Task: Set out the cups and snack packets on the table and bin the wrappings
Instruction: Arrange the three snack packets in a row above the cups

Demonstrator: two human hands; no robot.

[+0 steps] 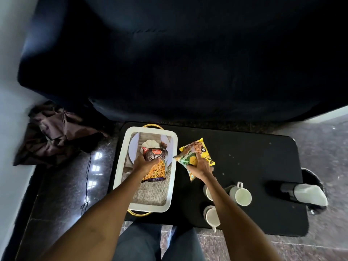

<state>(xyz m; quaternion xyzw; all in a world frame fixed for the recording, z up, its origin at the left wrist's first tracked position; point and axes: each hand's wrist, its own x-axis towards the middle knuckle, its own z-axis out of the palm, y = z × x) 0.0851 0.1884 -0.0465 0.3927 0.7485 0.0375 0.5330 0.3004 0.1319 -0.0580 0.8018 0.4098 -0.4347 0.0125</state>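
While gripped (both): mixture packet [154, 164]; green packet [185, 161]

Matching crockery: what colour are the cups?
White, all three ceramic cups, clearest in the head view, on the black table.

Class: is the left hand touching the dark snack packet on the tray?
Touching. The head view shows the left hand gripping the dark snack packet above the white tray.

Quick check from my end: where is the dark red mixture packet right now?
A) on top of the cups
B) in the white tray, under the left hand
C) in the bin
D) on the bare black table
B: the mixture packet lies inside the white tray, with the left hand gripping its near edge.
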